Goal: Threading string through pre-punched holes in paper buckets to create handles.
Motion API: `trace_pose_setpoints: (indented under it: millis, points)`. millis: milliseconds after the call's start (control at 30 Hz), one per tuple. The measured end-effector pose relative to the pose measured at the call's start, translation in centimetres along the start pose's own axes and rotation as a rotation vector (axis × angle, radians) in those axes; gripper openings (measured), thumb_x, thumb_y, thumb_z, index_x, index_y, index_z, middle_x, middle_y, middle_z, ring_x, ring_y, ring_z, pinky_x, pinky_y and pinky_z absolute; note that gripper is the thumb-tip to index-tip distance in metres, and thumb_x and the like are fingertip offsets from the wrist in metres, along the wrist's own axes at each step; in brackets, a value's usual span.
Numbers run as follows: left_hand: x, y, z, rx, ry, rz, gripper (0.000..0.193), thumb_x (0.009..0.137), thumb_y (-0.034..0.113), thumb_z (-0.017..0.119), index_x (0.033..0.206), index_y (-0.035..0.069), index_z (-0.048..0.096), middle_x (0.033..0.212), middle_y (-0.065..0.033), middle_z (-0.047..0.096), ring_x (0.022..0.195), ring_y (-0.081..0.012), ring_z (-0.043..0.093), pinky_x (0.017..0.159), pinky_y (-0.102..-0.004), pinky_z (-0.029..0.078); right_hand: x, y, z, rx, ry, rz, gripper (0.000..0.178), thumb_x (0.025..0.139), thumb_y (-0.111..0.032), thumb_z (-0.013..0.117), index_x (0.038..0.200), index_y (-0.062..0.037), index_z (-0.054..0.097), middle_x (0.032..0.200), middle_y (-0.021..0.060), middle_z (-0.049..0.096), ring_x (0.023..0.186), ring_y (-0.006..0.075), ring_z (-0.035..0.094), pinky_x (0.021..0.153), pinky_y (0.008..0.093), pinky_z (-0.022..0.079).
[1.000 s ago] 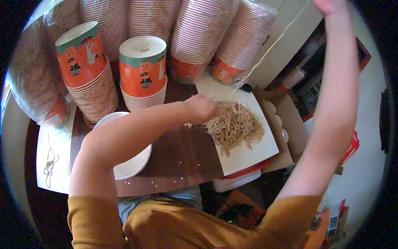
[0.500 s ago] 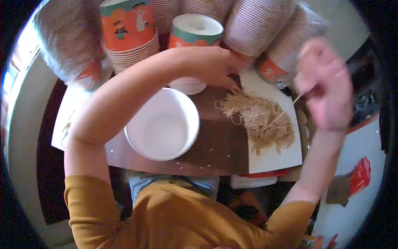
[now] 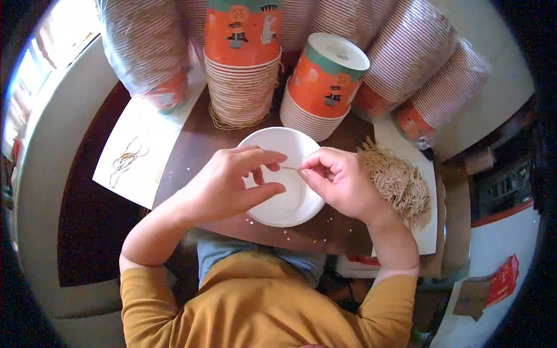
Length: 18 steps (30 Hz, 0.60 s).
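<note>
A white-lined paper tub (image 3: pixel 284 214) stands at the near middle of the table, its mouth facing up at me. Over its opening, my right hand (image 3: pixel 342 182) pinches a thin tan rubber band (image 3: pixel 289 169) between thumb and fingertips. The band sticks out toward my left hand (image 3: pixel 235 180), whose thumb and fingers are parted with nothing gripped between them. To the right of my right hand lies a tangled heap of tan rubber bands (image 3: pixel 400 185) on a white sheet (image 3: pixel 428 246).
Behind the tub rise two upside-down stacks of orange printed tubs, one taller (image 3: pixel 243 87) and one shorter (image 3: pixel 325 87). Several plastic-wrapped stacks (image 3: pixel 409 46) line the back. At left, a few loose bands (image 3: pixel 125 159) lie on another white sheet (image 3: pixel 136 188).
My right hand has come down and left from beside the heap, bringing a band over the tub. My left hand has drawn back from the heap's far edge to the tub.
</note>
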<state>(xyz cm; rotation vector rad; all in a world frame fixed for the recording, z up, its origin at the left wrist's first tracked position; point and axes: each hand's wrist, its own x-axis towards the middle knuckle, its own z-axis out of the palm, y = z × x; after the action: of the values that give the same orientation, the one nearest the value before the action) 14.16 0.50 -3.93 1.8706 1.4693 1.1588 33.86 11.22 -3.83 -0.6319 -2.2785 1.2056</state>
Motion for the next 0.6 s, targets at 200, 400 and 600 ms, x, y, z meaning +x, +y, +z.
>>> trace_pose_setpoints:
  millis: [200,400,600]
  points:
    - [-0.3,-2.0,-0.4,0.069,0.018,0.098,0.012,0.082,0.010,0.069,0.091,0.002,0.068,0.078,-0.0077,0.066,0.068,-0.0152,0.060,0.058,-0.0281,0.046,0.5,-1.2,1.5,-0.127,-0.056,-0.005,0.009,0.082,-0.009,0.066,0.088,-0.0014,0.064,0.070,0.0079,0.063,0.060,0.0116,0.059,0.055,0.0279,0.047]
    - [0.1,-1.5,-2.0,-0.092,0.064,-0.064,0.012,0.085,0.009,0.064,0.088,-0.003,0.064,0.077,-0.0086,0.063,0.072,-0.0107,0.058,0.062,-0.0271,0.047,2.5,-1.6,3.2,0.010,0.118,-0.181,0.006,0.082,-0.006,0.067,0.086,-0.0020,0.067,0.060,-0.0017,0.054,0.055,0.0028,0.045,0.049,0.0219,0.038]
    - [-0.6,-3.9,-2.5,0.062,0.133,-0.093,0.013,0.085,0.007,0.064,0.094,-0.001,0.066,0.083,-0.0084,0.064,0.073,-0.0098,0.058,0.064,-0.0243,0.045,5.0,1.2,4.5,-0.126,-0.009,-0.203,0.005,0.079,-0.005,0.064,0.082,-0.0009,0.064,0.066,0.0058,0.059,0.060,0.0107,0.054,0.056,0.0263,0.044]
